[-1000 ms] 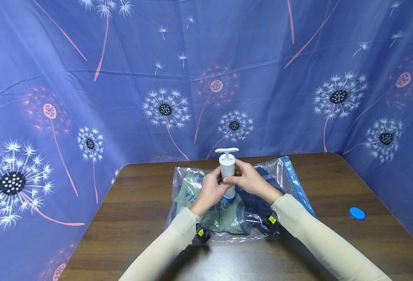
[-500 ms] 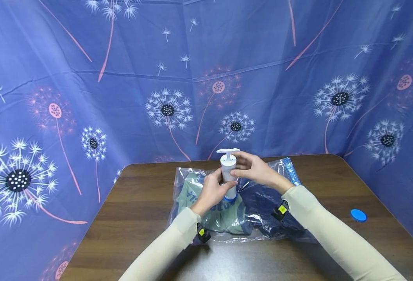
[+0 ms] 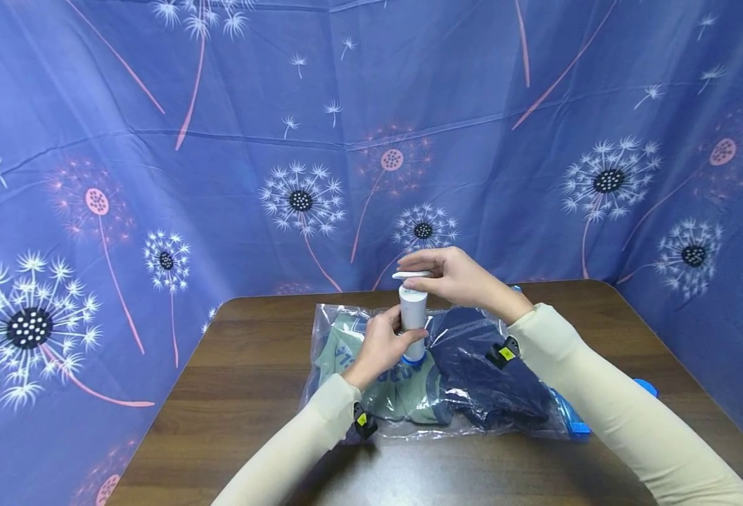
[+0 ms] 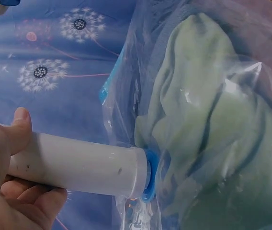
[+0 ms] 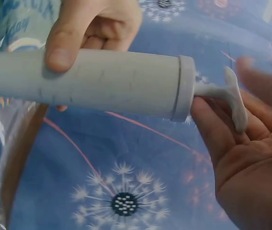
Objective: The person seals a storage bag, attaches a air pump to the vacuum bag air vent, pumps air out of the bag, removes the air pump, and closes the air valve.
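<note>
A white hand pump (image 3: 414, 308) stands upright on the blue valve (image 4: 151, 177) of a clear plastic vacuum bag (image 3: 403, 427). My left hand (image 3: 380, 348) grips the pump's barrel, thumb on the near side in the right wrist view. At the top, my right hand (image 3: 460, 277) has its fingers around the white T-shaped handle (image 5: 236, 103); the thumb is blurred in the right wrist view. Inside the bag lie a pale green garment (image 3: 418, 397) with dark lettering and a navy garment (image 3: 472, 351). The handle sits slightly above the barrel, with a short rod showing.
A blue round cap (image 3: 646, 386) lies on the wooden table (image 3: 251, 393) at the right, partly behind my right sleeve. The bag's blue zip edge (image 3: 567, 414) is also partly covered by that arm. A blue dandelion-print cloth (image 3: 219, 176) hangs behind the table.
My right hand has left the pump's barrel and risen to the T-handle, its fingers now around it. My left hand has kept its grip on the barrel.
</note>
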A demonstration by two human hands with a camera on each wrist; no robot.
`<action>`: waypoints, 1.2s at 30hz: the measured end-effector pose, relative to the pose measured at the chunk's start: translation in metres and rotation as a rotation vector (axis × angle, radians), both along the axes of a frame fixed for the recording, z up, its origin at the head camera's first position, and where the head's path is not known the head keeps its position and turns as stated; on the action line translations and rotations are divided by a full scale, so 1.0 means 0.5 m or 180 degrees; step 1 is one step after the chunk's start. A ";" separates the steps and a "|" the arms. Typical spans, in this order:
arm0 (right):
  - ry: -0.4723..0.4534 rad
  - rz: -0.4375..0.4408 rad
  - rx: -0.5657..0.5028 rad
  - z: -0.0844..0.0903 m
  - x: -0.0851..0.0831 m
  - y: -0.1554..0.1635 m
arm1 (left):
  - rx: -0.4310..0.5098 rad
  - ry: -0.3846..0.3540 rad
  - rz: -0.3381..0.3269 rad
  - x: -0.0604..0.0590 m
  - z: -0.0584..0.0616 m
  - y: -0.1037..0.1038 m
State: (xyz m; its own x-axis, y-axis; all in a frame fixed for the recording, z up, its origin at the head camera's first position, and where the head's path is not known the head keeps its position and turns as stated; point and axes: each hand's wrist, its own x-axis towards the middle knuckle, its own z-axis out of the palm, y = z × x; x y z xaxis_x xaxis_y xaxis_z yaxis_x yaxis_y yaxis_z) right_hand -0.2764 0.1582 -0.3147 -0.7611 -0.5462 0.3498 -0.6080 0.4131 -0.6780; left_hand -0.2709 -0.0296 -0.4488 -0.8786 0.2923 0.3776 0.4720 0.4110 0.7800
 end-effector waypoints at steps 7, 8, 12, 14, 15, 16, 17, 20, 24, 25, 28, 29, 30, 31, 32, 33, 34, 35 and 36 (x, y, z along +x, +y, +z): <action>0.0340 -0.0120 0.0326 -0.002 0.008 -0.013 | -0.0120 0.0036 -0.0234 -0.002 0.005 -0.006; 0.0338 -0.0113 0.0307 -0.001 0.009 -0.013 | -0.0149 0.0034 -0.0278 -0.003 0.007 -0.008; 0.0283 -0.0136 0.0278 -0.001 0.007 -0.014 | -0.0121 0.0018 -0.0368 -0.007 0.015 -0.016; 0.0262 -0.0141 0.0273 0.000 0.005 -0.016 | -0.0065 0.0030 -0.0341 -0.007 0.018 -0.018; 0.0263 -0.0153 0.0277 -0.001 0.003 -0.017 | -0.0032 0.0042 -0.0326 -0.007 0.020 -0.018; 0.0261 -0.0167 0.0283 -0.001 0.002 -0.017 | -0.0001 0.0057 -0.0316 -0.006 0.022 -0.018; 0.0264 -0.0174 0.0286 -0.001 0.001 -0.018 | 0.0016 0.0055 -0.0307 -0.005 0.024 -0.017; 0.0313 -0.0180 0.0302 0.001 0.001 -0.019 | 0.0000 0.0035 -0.0308 -0.003 0.030 -0.016; 0.0399 -0.0155 0.0337 0.005 -0.001 -0.017 | -0.0081 -0.0023 -0.0319 -0.002 0.036 -0.013; 0.0420 -0.0150 0.0356 0.007 -0.002 -0.017 | -0.0099 -0.0027 -0.0318 -0.002 0.037 -0.013; 0.0455 -0.0140 0.0411 0.013 -0.005 -0.016 | -0.0160 -0.0012 -0.0285 -0.004 0.038 -0.012; 0.0470 -0.0134 0.0428 0.015 -0.006 -0.016 | -0.0168 0.0001 -0.0276 -0.005 0.037 -0.012; 0.0468 -0.0138 0.0443 0.017 -0.006 -0.016 | -0.0155 0.0000 -0.0271 -0.005 0.037 -0.012; 0.0459 -0.0131 0.0450 0.022 -0.006 -0.016 | -0.0147 0.0009 -0.0263 -0.005 0.037 -0.012; 0.0460 -0.0115 0.0449 0.026 -0.006 -0.016 | -0.0135 0.0011 -0.0258 -0.006 0.036 -0.012; 0.0457 -0.0097 0.0446 0.031 -0.005 -0.016 | -0.0121 0.0011 -0.0255 -0.005 0.036 -0.013; 0.0453 -0.0086 0.0441 0.036 -0.005 -0.016 | -0.0109 0.0009 -0.0254 -0.004 0.036 -0.013; 0.0444 -0.0076 0.0431 0.043 -0.004 -0.016 | -0.0097 0.0014 -0.0253 -0.004 0.036 -0.013; 0.0425 -0.0073 0.0424 0.050 -0.003 -0.017 | -0.0090 0.0014 -0.0250 -0.003 0.036 -0.013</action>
